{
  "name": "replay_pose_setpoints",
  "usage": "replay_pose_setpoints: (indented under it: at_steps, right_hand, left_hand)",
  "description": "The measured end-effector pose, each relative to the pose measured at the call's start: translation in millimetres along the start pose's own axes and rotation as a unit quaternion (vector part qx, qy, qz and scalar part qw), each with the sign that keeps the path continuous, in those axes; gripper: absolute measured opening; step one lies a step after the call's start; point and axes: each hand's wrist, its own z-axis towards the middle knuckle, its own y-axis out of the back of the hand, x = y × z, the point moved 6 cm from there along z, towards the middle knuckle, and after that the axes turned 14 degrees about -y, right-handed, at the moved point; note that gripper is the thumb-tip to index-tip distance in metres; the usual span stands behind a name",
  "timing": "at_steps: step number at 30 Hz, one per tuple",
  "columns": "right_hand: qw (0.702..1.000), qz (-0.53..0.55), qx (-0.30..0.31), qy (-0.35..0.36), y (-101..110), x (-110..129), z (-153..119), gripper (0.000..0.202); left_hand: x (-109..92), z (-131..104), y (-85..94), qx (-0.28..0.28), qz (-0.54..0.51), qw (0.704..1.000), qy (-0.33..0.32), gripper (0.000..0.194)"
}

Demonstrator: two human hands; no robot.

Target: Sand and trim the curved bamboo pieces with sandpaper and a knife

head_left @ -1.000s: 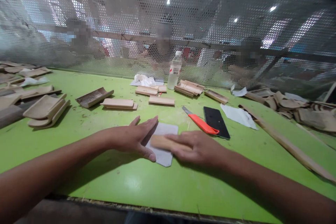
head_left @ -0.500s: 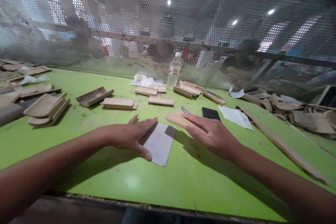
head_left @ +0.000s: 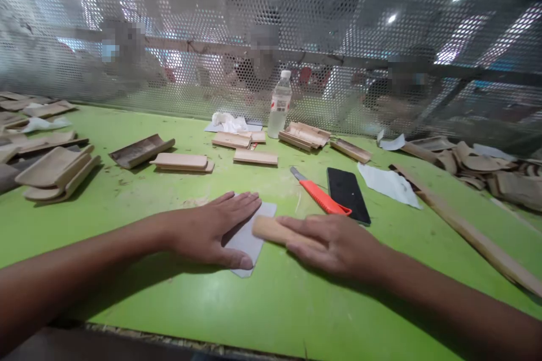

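A pale grey sheet (head_left: pixel 254 237) lies on the green table (head_left: pixel 262 316). My left hand (head_left: pixel 212 231) rests flat across its left part, thumb apart from the fingers, holding nothing. In my right hand (head_left: pixel 334 245) is a light wooden piece (head_left: pixel 273 229) with a rounded end, fingers and thumb pressed round it. That rounded end lies over the right edge of the sheet. Just beyond the right hand are a red-handled knife (head_left: pixel 319 196) and a black phone (head_left: pixel 349 194).
Curved wooden pieces (head_left: pixel 182 161) and a water bottle (head_left: pixel 280 106) stand toward the back. Heaps of pieces lie at left (head_left: pixel 59 172) and right (head_left: pixel 483 161). A long strip (head_left: pixel 470 225) and white paper (head_left: pixel 387 183) lie right. People are behind a perforated screen (head_left: pixel 203 11).
My right hand has moved nearer and slightly left with the wooden piece, which now overlaps the sheet. The knife's red handle and more of the phone have come into view.
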Motion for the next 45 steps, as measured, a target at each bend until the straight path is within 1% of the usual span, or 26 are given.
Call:
replay_pose_setpoints:
  at_steps: [2, 3, 5, 7, 10, 13, 14, 18, 21, 22, 24, 25, 28, 31, 32, 35, 36, 38, 39, 42, 43, 45]
  right_hand:
    - [1.0, 0.007, -0.005, -0.021, 5, -5, 1, 0.05]
    - [1.0, 0.01, -0.006, -0.019, 6, -6, 1, 0.049]
    - [1.0, 0.015, 0.001, 0.008, 6, -5, 0, 0.051]
    - [1.0, 0.019, 0.004, 0.019, 5, -6, -1, 0.051]
    - [1.0, 0.011, -0.024, 0.002, 6, -8, -1, 0.048]
    - [0.998, -0.006, -0.021, 0.062, 1, 4, -3, 0.051]
    - [0.997, -0.011, -0.02, 0.07, 0, 6, -3, 0.05]
    - [0.998, -0.014, -0.048, 0.039, 1, 4, -1, 0.049]
    - [0.998, 0.005, -0.008, 0.059, -1, 8, -1, 0.05]
    - [0.999, 0.015, 0.0, 0.046, -1, 7, 0, 0.047]
    - [1.0, 0.023, -0.007, 0.017, 2, 4, 1, 0.043]
    - [1.0, 0.024, -0.013, 0.014, 3, 4, 1, 0.044]
    - [0.998, 0.011, 0.004, 0.054, -1, 9, 0, 0.051]
    - [1.0, 0.0, -0.022, 0.011, 0, 4, 0, 0.051]
    - [0.999, 0.0, -0.031, 0.007, 1, 4, 0, 0.051]
    - [0.997, 0.012, 0.012, 0.072, -3, 13, -3, 0.052]
    - [0.998, 0.018, 0.02, 0.055, -3, 11, -2, 0.049]
    - [1.0, 0.016, 0.003, 0.019, 0, 8, 2, 0.045]
    - [1.0, 0.015, -0.004, 0.016, 1, 7, 3, 0.046]
    - [0.998, 0.01, 0.006, 0.055, -2, 9, 4, 0.052]
    - [0.999, 0.007, 0.003, 0.051, -3, 8, 4, 0.052]
    - [0.999, 0.004, -0.024, 0.022, -1, 4, 5, 0.051]
  left_hand:
    - [-1, 0, 0.3, 0.005, 0.002, 1.0, 0.003, 0.114]
    - [-1, 0, 0.4, 0.006, 0.002, 1.0, 0.003, 0.115]
    - [-1, 0, 0.1, 0.009, 0.0, 1.0, 0.002, 0.116]
    - [0, 0, -0.4, 0.009, -0.002, 1.0, 0.001, 0.117]
    - [2, 1, -0.9, -0.002, -0.005, 1.0, -0.003, 0.119]
    - [4, 1, -2.8, -0.005, -0.009, 1.0, -0.014, 0.12]
    - [4, 1, -3.3, -0.007, -0.01, 1.0, -0.018, 0.12]
    - [4, 0, -2.7, -0.027, -0.011, 0.999, -0.028, 0.121]
    - [5, 0, -3.2, -0.029, -0.016, 0.999, -0.029, 0.121]
    - [5, 0, -3.1, -0.03, -0.015, 0.999, -0.028, 0.121]
    - [6, 0, -2.9, -0.035, -0.011, 0.999, -0.029, 0.12]
    - [6, 0, -3.2, -0.035, -0.01, 0.999, -0.03, 0.12]
    - [6, 0, -4.8, -0.027, -0.012, 0.999, -0.031, 0.12]
    - [6, 0, -3.9, -0.03, -0.011, 0.999, -0.025, 0.121]
    - [5, 0, -3.5, -0.031, -0.011, 0.999, -0.024, 0.122]
    - [4, 0, -3.4, -0.027, -0.013, 0.999, -0.021, 0.121]
    - [4, 0, -3.4, -0.026, -0.012, 0.999, -0.021, 0.12]
    - [5, 0, -3.2, -0.03, -0.009, 0.999, -0.021, 0.12]
    - [5, 0, -3.3, -0.03, -0.008, 0.999, -0.021, 0.12]
    - [5, 1, -4.1, -0.023, -0.009, 0.999, -0.02, 0.12]
    - [5, 1, -4.0, -0.022, -0.009, 1.0, -0.018, 0.121]
    - [5, 1, -3.4, -0.021, -0.006, 1.0, -0.013, 0.121]
